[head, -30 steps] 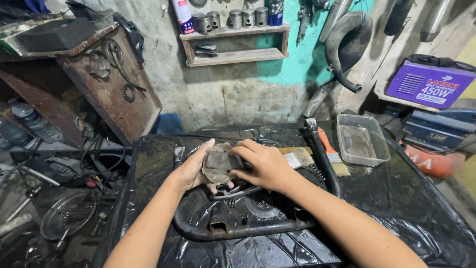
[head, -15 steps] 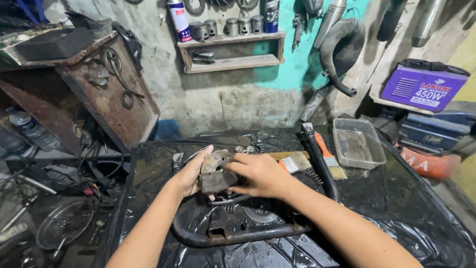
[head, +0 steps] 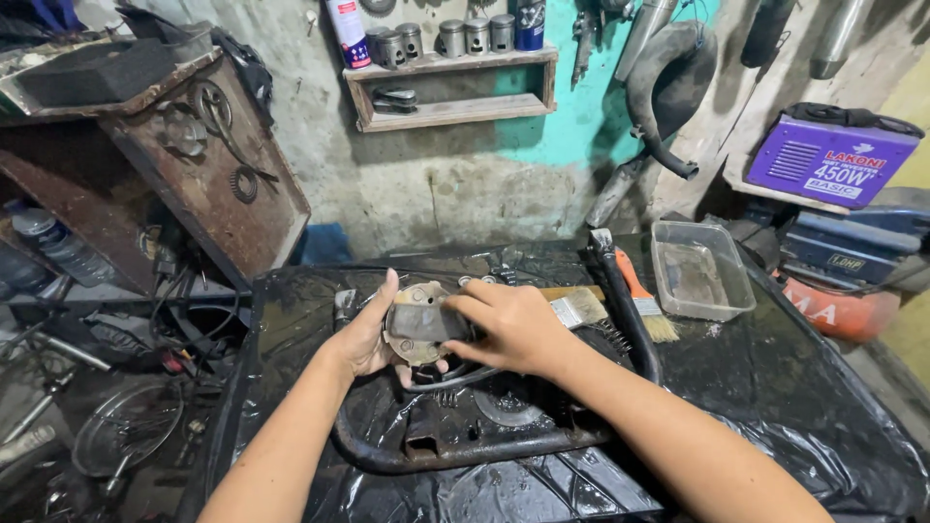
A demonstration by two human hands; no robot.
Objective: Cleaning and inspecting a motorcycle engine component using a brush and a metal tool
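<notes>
A round, greasy metal clutch-like part [head: 418, 323] with a dark shoe on top is held over a black plastic-covered bench [head: 794, 407]. My left hand [head: 368, 339] cups it from the left and underneath, thumb up along its rim. My right hand [head: 509, 324] grips the dark shoe from the right, fingers curled over it. Below the hands lies a rusty curved metal frame [head: 465, 450] with a toothed gear [head: 509, 407] inside it.
A paintbrush [head: 581, 308] and an orange-handled brush [head: 644, 300] lie right of the hands, near a clear plastic tub [head: 699, 271]. A wall shelf [head: 450, 87] holds pistons and a spray can. A purple machine box [head: 831, 160] stands at the right; scrap parts crowd the left.
The view has shifted slightly and the hands sit a little lower in it. Both hands keep hold of the round part, the right hand now further over the dark shoe.
</notes>
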